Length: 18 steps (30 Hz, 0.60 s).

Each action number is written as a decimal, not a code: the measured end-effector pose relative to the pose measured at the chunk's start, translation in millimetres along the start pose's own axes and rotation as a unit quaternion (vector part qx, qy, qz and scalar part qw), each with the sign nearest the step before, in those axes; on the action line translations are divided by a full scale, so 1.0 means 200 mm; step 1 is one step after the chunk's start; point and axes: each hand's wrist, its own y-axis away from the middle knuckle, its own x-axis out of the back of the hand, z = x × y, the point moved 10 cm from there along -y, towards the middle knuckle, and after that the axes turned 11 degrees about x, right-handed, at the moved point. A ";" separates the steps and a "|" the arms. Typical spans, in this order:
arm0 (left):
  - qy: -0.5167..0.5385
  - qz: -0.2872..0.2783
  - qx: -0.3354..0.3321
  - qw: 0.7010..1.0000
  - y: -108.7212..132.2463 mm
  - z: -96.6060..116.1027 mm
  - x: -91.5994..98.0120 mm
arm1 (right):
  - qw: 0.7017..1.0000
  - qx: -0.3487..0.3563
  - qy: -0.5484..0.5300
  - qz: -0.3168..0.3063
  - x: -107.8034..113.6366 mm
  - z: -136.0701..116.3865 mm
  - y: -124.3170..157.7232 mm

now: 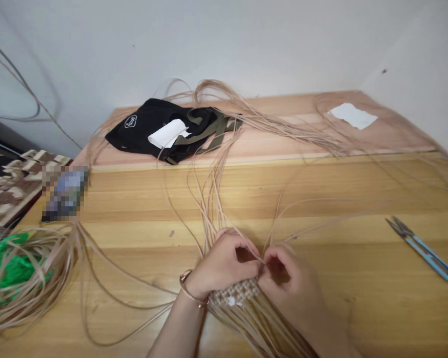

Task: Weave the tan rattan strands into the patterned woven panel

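A small woven piece point(234, 294) of tan cord lies on the wooden table in front of me, with long loose strands fanning out from it toward me and away. My left hand point(227, 261), a bracelet on its wrist, pinches a tan strand just above the weave's far right corner. Close beside it, my right hand point(289, 276) has thumb and forefinger pressed together on a strand at the same spot. The fingertips nearly meet, and the exact crossing of the strands between them is hidden. A small white bit point(232, 301) sits on the weave.
Blue thread snips point(425, 251) lie at the right. A coil of tan cord point(59, 278) with green plastic point(13, 268) is at the left. Farther back are a black bag point(149, 124), white paper point(353, 116) and more loose strands point(283, 127). A wall stands behind the table.
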 end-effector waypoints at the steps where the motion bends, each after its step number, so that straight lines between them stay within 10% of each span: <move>1: 0.000 -0.002 -0.003 1.000 0.00 0.00 0.00 | 1.000 -0.012 0.015 -0.012 0.00 0.01 0.00; 12: 0.032 -0.009 -0.012 0.999 0.00 0.00 0.00 | 0.999 0.023 0.018 0.044 0.03 -0.02 0.03; 18: 0.047 -0.012 -0.012 0.999 0.00 -0.01 0.01 | 0.991 0.050 0.120 -0.033 0.00 -0.07 -0.02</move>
